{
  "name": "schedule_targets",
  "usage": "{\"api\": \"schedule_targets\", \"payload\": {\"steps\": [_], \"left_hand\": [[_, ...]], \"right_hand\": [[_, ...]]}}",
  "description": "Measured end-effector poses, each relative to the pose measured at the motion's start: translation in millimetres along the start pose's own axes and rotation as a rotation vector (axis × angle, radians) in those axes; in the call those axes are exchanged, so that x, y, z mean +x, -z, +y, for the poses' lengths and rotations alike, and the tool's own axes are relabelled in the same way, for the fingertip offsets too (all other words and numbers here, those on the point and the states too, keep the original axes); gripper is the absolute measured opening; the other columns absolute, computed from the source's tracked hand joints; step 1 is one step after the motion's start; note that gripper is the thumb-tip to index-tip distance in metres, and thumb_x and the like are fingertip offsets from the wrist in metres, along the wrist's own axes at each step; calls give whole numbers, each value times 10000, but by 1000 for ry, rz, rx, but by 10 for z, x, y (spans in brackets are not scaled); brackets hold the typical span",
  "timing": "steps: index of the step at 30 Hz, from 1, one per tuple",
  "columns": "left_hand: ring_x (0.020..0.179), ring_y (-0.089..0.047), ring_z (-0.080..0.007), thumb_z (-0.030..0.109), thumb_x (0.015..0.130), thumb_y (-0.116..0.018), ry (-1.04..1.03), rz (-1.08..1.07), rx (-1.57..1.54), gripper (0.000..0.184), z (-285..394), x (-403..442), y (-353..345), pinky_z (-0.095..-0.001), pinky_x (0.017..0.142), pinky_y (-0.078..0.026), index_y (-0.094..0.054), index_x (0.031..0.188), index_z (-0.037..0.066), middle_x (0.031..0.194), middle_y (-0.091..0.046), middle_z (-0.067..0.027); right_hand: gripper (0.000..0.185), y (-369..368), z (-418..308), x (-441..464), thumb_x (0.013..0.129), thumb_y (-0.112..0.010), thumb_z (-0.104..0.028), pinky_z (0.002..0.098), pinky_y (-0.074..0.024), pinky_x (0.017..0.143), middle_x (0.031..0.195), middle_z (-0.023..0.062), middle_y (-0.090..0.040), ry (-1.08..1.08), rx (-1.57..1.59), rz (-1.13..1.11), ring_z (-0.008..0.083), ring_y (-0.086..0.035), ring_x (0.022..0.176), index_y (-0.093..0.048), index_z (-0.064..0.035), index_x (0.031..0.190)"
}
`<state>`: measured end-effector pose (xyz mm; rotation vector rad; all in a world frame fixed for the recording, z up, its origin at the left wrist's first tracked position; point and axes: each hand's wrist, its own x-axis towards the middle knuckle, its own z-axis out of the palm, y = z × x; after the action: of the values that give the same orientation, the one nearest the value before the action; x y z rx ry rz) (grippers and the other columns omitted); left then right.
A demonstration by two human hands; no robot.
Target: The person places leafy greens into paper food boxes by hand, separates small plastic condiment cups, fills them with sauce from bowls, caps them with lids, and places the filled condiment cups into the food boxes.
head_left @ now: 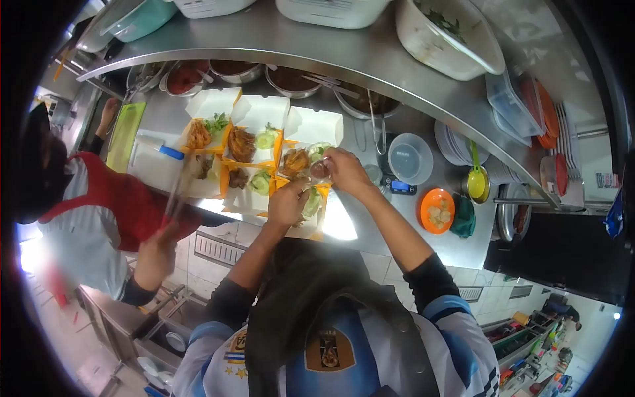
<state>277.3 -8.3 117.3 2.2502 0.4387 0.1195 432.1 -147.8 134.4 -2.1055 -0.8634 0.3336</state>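
The right hand [347,172] pinches a small dark cup [319,170], contents unclear, above open food boxes [261,111] on the worktop [473,231]. The left hand [288,205] partly covers the nearest boxes; whether its half-hidden fingers pinch anything, I cannot tell.

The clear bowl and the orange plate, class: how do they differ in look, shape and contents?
Colour: the clear bowl is see-through; the orange plate is bright and opaque.
Shape: the bowl has deep walls, while the plate looks shallow.
Contents: the bowl appears empty; the plate holds pale pieces.
Shared: both face upward, right of the food boxes.
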Motion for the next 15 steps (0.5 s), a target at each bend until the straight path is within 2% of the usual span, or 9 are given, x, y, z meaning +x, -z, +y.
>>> {"api": "schedule_targets", "payload": {"steps": [2, 3, 6, 8, 9, 11, 12, 14, 15], "left_hand": [[748, -671, -358, 235, 887, -655, -6, -2, 43, 254, -54, 38, 48, -443, 691, -529, -693, 1102, 106, 814, -686, -179], [754, -670, -364, 240, 885, -661, -11, -19, 95, 231, -78, 46, 60, -441, 679, -523, -712, 1065, 105, 788, -681, -180], [766, -669, -366, 248, 890, -653, 7, -27, 53, 217, -100, 39, 52, -451, 681, -521, -720, 1048, 116, 802, -682, -188], [763, -669, -366, 247, 891, -652, 11, -28, 48, 210, -102, 43, 57, -450, 681, -522, -721, 1043, 119, 800, -684, -185], [760, -669, -365, 246, 891, -651, 12, -37, 52, 204, -107, 39, 58, -449, 680, -523, -722, 1038, 123, 799, -685, -181], [754, -668, -364, 249, 896, -648, 31, -39, 30, 205, -106, 61, 89, -445, 678, -522, -719, 1042, 124, 800, -687, -177], [748, -667, -362, 252, 900, -644, 44, -44, 12, 206, -109, 50, 109, -441, 676, -522, -716, 1046, 125, 802, -689, -173], [735, -669, -358, 256, 913, -628, 20, -61, -31, 211, -147, 10, 172, -440, 667, -527, -709, 1038, 106, 810, -690, -173], [722, -670, -354, 260, 926, -613, -9, -63, -81, 221, -161, 16, 195, -440, 659, -532, -701, 1031, 87, 818, -692, -173]], "right_hand": [[156, 1, -76, 138, 888, -582, -85, 438, -543, 725, 980, 211, -667, -18, -376, -290, 358, -680, 792, -636, -43, 1029], [156, -7, -113, 178, 888, -582, -85, 438, -543, 725, 980, 211, -667, -7, -387, -300, 358, -680, 792, -636, -43, 1029], [167, -66, -160, 131, 860, -656, -203, 468, -512, 784, 966, 196, -658, -12, -543, -376, 384, -652, 891, -633, -47, 915], [166, -114, -133, 107, 861, -655, -200, 465, -516, 766, 893, 192, -657, -52, -561, -175, 372, -655, 890, -633, -46, 917], [166, -119, -98, 120, 861, -655, -200, 465, -516, 766, 893, 192, -657, -52, -563, -180, 372, -655, 890, -633, -46, 917], [173, -121, 14, 74, 863, -647, -201, 463, -520, 729, 892, 187, -649, -205, -284, 48, 376, -658, 842, -636, -41, 927], [173, -108, 82, -2, 863, -647, -201, 463, -520, 729, 892, 187, -649, -218, -278, 45, 376, -658, 842, -636, -41, 927], [210, -77, 240, -213, 860, -651, -216, 484, -504, 801, 1061, 171, -634, -330, -220, 45, 369, -634, 984, -650, -65, 1006], [210, -89, 292, -372, 860, -651, -216, 484, -504, 801, 1061, 171, -634, -350, -217, 58, 369, -634, 984, -650, -65, 1006]]}}
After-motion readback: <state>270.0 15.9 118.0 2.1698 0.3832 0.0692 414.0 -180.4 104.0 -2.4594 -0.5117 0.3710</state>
